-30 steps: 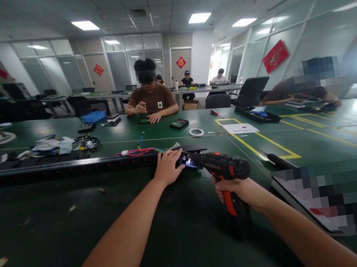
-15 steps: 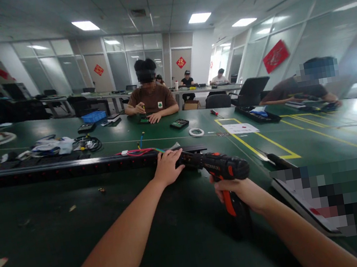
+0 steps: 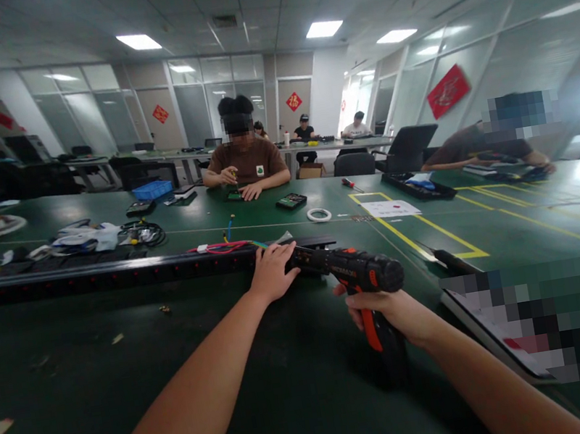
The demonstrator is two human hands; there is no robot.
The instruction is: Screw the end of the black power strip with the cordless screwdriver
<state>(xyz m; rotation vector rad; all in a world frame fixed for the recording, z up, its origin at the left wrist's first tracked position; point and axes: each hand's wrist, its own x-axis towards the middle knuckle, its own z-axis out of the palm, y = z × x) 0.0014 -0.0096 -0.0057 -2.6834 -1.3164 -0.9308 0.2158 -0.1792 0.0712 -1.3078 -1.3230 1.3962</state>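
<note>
I judge the step in hand to be fastening near the right end of the long black bar (image 3: 112, 276), with my left hand (image 3: 275, 272) bracing and my right hand (image 3: 384, 305) on the power driver (image 3: 367, 269). The next move, I think, calls for the driver's nose to sit true to its spot, with even pressure and enough weight from the left hand to stop the bar sliding on the counter (image 3: 187, 402).

The bar runs across the counter from the left edge of my view and passes under my left fingers. They lie spread over it, thumb apart, pinching nothing that I can see. My right fingers are wrapped around the driver's handle, forefinger up by the trigger; whether it is squeezed I cannot tell. The driver points left, its nose just beside the left thumb. I can't make out whether its tip touches the bar. Red wires (image 3: 228, 246) lie along the bar's top, near the left hand.
</note>
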